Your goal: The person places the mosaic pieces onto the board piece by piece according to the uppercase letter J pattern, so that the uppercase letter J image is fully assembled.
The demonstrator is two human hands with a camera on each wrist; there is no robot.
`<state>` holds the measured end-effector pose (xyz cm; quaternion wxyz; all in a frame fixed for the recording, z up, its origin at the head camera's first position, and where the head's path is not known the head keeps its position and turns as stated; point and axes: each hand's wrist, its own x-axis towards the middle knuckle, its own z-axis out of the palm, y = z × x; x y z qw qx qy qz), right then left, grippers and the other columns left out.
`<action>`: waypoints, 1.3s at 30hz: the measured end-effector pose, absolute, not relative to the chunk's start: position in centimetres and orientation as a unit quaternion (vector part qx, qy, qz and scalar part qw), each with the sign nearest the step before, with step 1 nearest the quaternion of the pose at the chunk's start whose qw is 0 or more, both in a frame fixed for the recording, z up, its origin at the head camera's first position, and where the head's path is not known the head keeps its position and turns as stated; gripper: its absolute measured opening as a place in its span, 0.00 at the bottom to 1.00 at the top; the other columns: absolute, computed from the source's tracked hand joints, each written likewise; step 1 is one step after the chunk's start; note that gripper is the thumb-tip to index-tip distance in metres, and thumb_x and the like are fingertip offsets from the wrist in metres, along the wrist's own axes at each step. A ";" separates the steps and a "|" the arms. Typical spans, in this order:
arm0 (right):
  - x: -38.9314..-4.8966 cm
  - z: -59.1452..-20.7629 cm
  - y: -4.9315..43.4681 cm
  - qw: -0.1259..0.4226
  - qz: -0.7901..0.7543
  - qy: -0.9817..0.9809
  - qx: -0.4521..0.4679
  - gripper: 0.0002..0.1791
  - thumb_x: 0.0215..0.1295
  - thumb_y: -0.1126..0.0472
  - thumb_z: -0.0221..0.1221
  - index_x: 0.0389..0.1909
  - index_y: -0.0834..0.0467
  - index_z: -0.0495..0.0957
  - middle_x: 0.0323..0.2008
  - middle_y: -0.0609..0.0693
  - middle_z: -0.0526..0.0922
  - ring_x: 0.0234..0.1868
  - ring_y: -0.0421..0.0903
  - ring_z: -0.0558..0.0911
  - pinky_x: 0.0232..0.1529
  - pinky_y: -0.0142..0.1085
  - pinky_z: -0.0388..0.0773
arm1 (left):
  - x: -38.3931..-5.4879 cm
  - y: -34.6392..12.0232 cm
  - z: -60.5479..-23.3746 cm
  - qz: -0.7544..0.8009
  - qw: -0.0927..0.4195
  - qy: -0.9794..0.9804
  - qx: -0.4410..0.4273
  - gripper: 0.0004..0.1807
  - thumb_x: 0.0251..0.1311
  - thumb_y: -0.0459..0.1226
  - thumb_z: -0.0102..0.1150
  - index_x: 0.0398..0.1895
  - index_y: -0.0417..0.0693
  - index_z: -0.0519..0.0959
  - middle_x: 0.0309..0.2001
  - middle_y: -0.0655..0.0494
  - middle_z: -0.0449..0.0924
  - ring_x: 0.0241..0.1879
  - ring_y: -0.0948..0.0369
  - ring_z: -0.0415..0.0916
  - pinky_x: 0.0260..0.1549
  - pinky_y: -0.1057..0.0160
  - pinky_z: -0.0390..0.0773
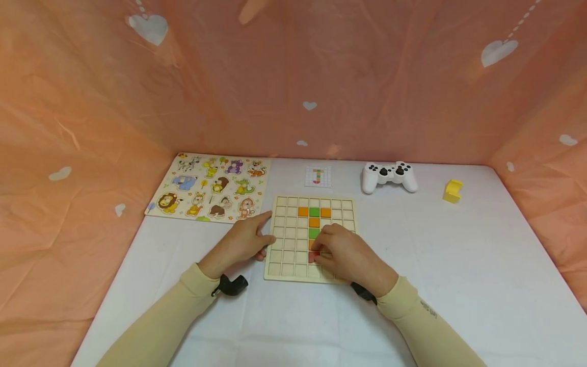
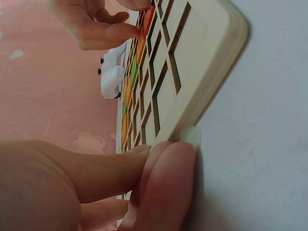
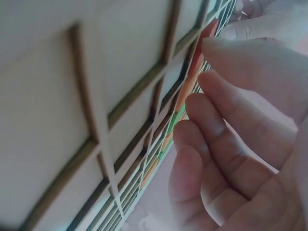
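Note:
A wooden grid board [image 1: 288,257] lies on the white table. My left hand [image 1: 240,239] grips its left edge, with the thumb [image 2: 120,168] on the rim and curled fingers against the side. Over the lower middle of the board, my right hand [image 1: 346,252] has its thumb and index fingertips at a red square tile [image 1: 313,256], pinching it at its cell. Above that tile runs a column of orange and green tiles [image 1: 314,233]. In the top row a green tile [image 1: 314,211] sits between two orange ones. The right hand's other fingers curl loosely in the right wrist view.
Behind the board lies a small pattern card [image 1: 318,177] with a coloured hook shape. An animal puzzle board [image 1: 206,186] is at back left. A white game controller [image 1: 390,176] and a yellow block [image 1: 452,191] sit at back right. Pink cloth [image 1: 293,76] hangs behind.

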<state>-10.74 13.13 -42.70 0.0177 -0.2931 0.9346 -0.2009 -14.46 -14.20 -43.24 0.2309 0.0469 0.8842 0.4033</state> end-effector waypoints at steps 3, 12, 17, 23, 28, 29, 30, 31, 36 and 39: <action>-10.7 -42.7 13.1 0.014 -0.201 0.934 -0.296 0.04 0.66 0.60 0.74 0.34 0.48 0.89 0.34 0.41 0.81 0.41 0.40 0.78 0.41 0.34 0.80 | -14.5 -14.2 -43.2 0.401 0.230 0.885 0.047 0.45 0.74 0.39 0.68 0.88 0.50 0.57 0.24 0.51 0.82 0.20 0.60 0.83 0.28 0.63 0.85; -10.7 -42.5 13.3 0.008 -0.201 0.935 -0.293 0.02 0.65 0.59 0.75 0.35 0.49 0.90 0.35 0.42 0.82 0.42 0.41 0.79 0.42 0.35 0.82 | -14.7 -14.0 -43.3 0.399 0.230 0.886 0.047 0.44 0.74 0.39 0.68 0.88 0.51 0.57 0.25 0.50 0.82 0.21 0.60 0.83 0.27 0.63 0.85; -10.6 -42.2 14.4 0.008 -0.202 0.940 -0.275 0.07 0.63 0.57 0.75 0.39 0.53 0.91 0.38 0.43 0.85 0.45 0.43 0.81 0.47 0.39 0.84 | -14.7 -13.8 -43.4 0.409 0.238 0.880 0.046 0.44 0.74 0.39 0.67 0.88 0.52 0.57 0.25 0.50 0.81 0.21 0.60 0.83 0.27 0.62 0.86; -10.2 -41.9 16.9 0.021 -0.203 0.947 -0.249 0.09 0.62 0.58 0.75 0.41 0.55 0.90 0.42 0.45 0.86 0.47 0.45 0.83 0.53 0.44 0.85 | -14.5 -13.9 -43.5 0.397 0.234 0.887 0.035 0.44 0.74 0.39 0.68 0.88 0.53 0.57 0.26 0.50 0.81 0.21 0.60 0.83 0.27 0.63 0.84; -9.2 -42.0 19.7 0.009 -0.183 0.957 -0.225 0.08 0.61 0.59 0.75 0.40 0.55 0.89 0.41 0.44 0.86 0.46 0.44 0.82 0.52 0.44 0.85 | -14.6 -14.1 -43.5 0.399 0.227 0.887 0.037 0.44 0.74 0.39 0.68 0.88 0.52 0.58 0.27 0.50 0.80 0.21 0.60 0.83 0.26 0.63 0.85; -8.9 -42.0 20.2 0.005 -0.178 0.958 -0.223 0.08 0.61 0.60 0.75 0.40 0.55 0.90 0.41 0.43 0.86 0.47 0.44 0.82 0.52 0.45 0.85 | -14.6 -14.1 -43.5 0.400 0.227 0.887 0.039 0.44 0.74 0.39 0.68 0.88 0.51 0.58 0.27 0.49 0.80 0.21 0.60 0.83 0.26 0.63 0.85; -8.6 -42.0 20.8 0.001 -0.173 0.959 -0.222 0.08 0.61 0.60 0.75 0.39 0.55 0.90 0.40 0.43 0.86 0.47 0.44 0.82 0.52 0.45 0.85 | -14.6 -14.1 -43.5 0.401 0.228 0.886 0.040 0.44 0.74 0.39 0.68 0.88 0.51 0.58 0.27 0.49 0.80 0.21 0.60 0.83 0.26 0.63 0.85; -8.3 -42.0 21.3 -0.004 -0.170 0.960 -0.220 0.07 0.60 0.61 0.75 0.39 0.55 0.90 0.40 0.43 0.86 0.47 0.44 0.83 0.52 0.45 0.85 | -14.6 -14.0 -43.5 0.401 0.229 0.886 0.040 0.44 0.74 0.39 0.68 0.88 0.51 0.58 0.27 0.49 0.80 0.21 0.60 0.83 0.26 0.63 0.85; -7.2 -42.3 23.0 -0.017 -0.171 0.962 -0.213 0.06 0.61 0.62 0.76 0.36 0.51 0.89 0.38 0.41 0.84 0.45 0.42 0.82 0.50 0.43 0.85 | -14.7 -14.0 -43.5 0.404 0.230 0.884 0.039 0.44 0.74 0.38 0.68 0.88 0.51 0.58 0.28 0.49 0.79 0.22 0.60 0.83 0.27 0.62 0.87; -6.9 -42.4 23.4 -0.016 -0.175 0.962 -0.209 0.07 0.61 0.61 0.75 0.34 0.47 0.88 0.38 0.38 0.84 0.45 0.42 0.82 0.50 0.43 0.84 | -14.7 -14.1 -43.4 0.408 0.232 0.882 0.039 0.44 0.74 0.38 0.68 0.88 0.50 0.58 0.29 0.49 0.79 0.22 0.60 0.83 0.28 0.62 0.87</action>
